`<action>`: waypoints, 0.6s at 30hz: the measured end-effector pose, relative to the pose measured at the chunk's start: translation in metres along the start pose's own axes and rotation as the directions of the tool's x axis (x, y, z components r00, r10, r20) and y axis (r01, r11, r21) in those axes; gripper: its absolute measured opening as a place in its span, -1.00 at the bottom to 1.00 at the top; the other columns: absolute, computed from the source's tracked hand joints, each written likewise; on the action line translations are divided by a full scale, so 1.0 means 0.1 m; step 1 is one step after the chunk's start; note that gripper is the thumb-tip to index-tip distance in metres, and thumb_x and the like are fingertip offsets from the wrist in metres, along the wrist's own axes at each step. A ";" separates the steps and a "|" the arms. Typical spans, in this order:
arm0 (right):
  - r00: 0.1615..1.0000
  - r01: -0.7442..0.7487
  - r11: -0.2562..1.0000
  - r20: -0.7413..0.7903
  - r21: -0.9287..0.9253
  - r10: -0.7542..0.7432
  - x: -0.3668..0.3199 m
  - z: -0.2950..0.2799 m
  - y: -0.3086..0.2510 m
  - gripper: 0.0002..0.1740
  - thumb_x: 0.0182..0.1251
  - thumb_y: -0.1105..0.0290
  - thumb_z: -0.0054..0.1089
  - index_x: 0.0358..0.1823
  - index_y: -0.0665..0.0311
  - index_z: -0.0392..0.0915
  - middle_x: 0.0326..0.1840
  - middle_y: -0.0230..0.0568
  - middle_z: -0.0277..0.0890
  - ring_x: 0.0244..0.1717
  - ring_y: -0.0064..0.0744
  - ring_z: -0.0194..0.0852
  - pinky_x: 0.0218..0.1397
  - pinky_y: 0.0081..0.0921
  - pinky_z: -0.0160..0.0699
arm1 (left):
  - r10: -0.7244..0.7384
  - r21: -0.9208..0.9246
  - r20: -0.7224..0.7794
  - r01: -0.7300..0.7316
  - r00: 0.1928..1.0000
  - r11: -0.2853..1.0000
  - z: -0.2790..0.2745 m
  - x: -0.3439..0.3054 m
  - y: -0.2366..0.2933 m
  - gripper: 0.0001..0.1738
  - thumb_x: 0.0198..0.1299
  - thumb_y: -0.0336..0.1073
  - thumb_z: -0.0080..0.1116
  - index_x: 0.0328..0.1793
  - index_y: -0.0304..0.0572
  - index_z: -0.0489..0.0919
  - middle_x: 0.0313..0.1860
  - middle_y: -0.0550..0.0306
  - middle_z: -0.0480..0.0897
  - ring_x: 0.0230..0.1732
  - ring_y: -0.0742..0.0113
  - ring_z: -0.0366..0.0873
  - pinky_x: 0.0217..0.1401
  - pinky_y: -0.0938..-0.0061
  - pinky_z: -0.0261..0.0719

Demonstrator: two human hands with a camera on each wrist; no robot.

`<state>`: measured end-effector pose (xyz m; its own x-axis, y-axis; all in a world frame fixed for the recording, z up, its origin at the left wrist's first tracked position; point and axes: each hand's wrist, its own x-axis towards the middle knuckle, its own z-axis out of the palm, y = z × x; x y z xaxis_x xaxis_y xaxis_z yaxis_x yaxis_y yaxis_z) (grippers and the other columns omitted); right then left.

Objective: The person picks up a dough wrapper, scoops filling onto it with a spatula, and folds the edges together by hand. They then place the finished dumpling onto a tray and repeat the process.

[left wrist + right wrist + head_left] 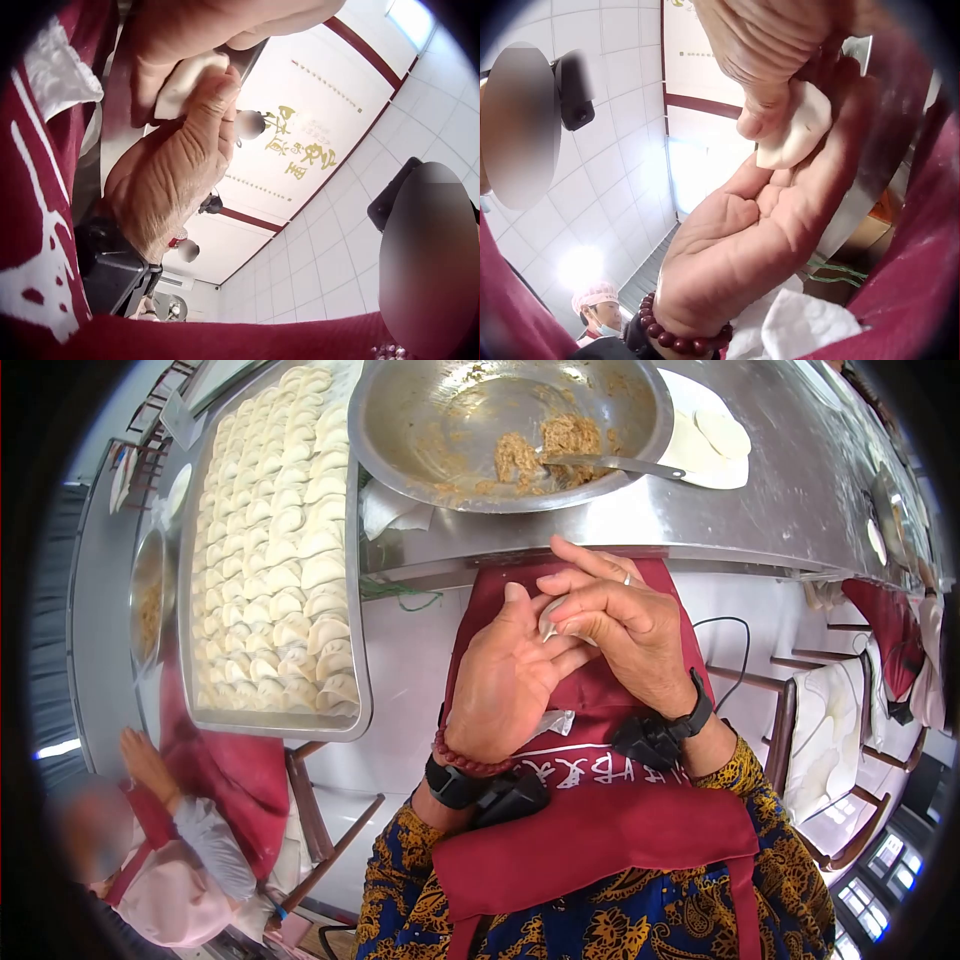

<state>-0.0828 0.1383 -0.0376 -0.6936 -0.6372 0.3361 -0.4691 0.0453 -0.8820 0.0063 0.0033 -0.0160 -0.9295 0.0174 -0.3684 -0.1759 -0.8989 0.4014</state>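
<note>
A small folded piece of white dough (pixel 549 622) is between the two hands, mostly covered by fingers in the head view. My left hand (pixel 505 675) is palm up with its fingers extended beneath the dough. My right hand (pixel 625 630) pinches the dough between thumb and index finger from above. The right wrist view shows the dough (pixel 799 131) as a folded half-round lying against the left fingers. In the left wrist view the dough (pixel 187 84) shows its pale edge by the right thumb.
A tray (pixel 364 660) of dumplings in rows stands at the left. Ahead, a steel bowl (pixel 400 470) holds filling (pixel 572 438) and a spatula (pixel 625 463). Round wrappers (pixel 722 434) lie to its right on the steel table (pixel 780 510). Another person (pixel 150 760) sits at the lower left.
</note>
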 end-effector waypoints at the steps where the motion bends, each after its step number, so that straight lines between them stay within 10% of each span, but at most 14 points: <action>1: 1.000 0.000 1.000 -0.001 0.000 0.000 0.00 -0.01 0.01 -0.93 0.26 0.54 0.30 -0.27 0.20 0.71 -0.06 -0.20 0.75 0.43 -0.18 0.42 0.36 -0.22 0.29 | 0.000 0.001 0.000 0.000 1.000 1.000 -0.01 -0.01 0.01 -0.38 0.60 0.04 -0.37 0.39 -0.44 0.28 0.37 -0.16 0.40 0.43 0.02 0.37 0.55 0.08 0.29; 9: 0.983 -0.179 0.945 0.012 0.273 0.182 -0.04 0.00 -0.05 -0.67 0.19 0.59 0.34 0.02 0.28 0.71 0.18 -0.13 0.65 0.46 -0.11 0.35 0.45 -0.27 0.31 | 0.045 -0.028 0.001 -0.045 0.999 0.999 -0.02 -0.04 -0.01 -0.51 0.59 -0.11 -0.20 0.31 -0.45 0.39 0.28 -0.12 0.50 0.34 0.06 0.47 0.50 0.05 0.38; 18: 0.982 -0.180 0.927 0.000 0.328 0.190 -0.05 -0.01 -0.04 -0.88 0.28 0.60 0.25 -0.22 0.36 0.73 0.09 0.02 0.68 0.50 -0.11 0.29 0.42 -0.28 0.36 | 0.039 -0.013 0.043 -0.039 0.998 0.999 0.03 -0.02 -0.03 -0.51 0.61 -0.15 -0.27 0.37 -0.45 0.35 0.33 -0.12 0.45 0.41 0.08 0.40 0.54 0.04 0.34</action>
<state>-0.0779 0.1423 -0.0356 -0.7702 -0.6168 0.1623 -0.1309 -0.0962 -0.9867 0.0077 0.0074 -0.0139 -0.9487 0.0008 -0.3160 -0.1356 -0.9043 0.4048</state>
